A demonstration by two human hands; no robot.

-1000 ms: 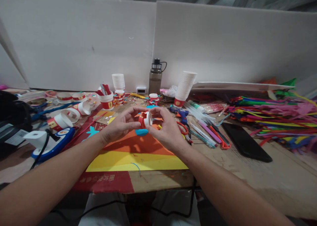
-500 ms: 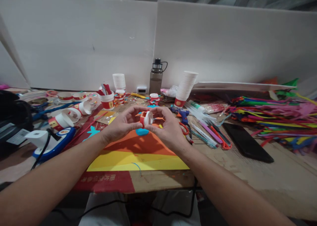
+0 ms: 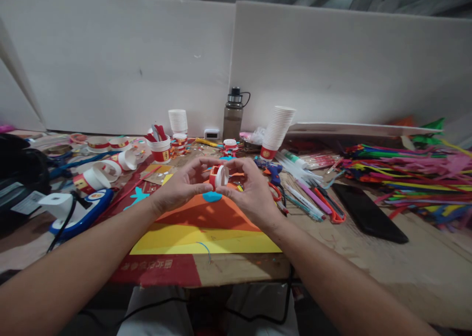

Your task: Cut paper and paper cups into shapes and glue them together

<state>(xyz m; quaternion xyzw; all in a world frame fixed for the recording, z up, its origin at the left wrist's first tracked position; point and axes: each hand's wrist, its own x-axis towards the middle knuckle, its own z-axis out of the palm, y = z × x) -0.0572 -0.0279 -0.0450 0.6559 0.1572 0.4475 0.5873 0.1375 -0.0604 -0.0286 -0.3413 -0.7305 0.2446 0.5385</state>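
Observation:
Between my two hands is a small red and white piece of a paper cup (image 3: 221,177), its white round end turned toward the right. My left hand (image 3: 186,182) grips its left side with thumb and fingers. From the other side, my right hand (image 3: 248,184) pinches it, thumb at its lower edge. Beneath them lie an orange paper sheet (image 3: 206,212) and a yellow paper sheet (image 3: 177,240). A blue paper shape (image 3: 212,196) rests on the orange sheet just under the cup piece. My fingers partly hide the piece.
A tall stack of paper cups (image 3: 277,132), a water bottle (image 3: 233,115) and a cup of tools (image 3: 160,149) stand at the back. To the right are a glue gun (image 3: 272,170), pens, a black phone (image 3: 368,213) and colourful pipe cleaners (image 3: 416,179). Cut cups (image 3: 92,180) lie left.
Almost nothing differs. Both hands still hold the cup piece over the orange sheet, and the view has shifted very slightly.

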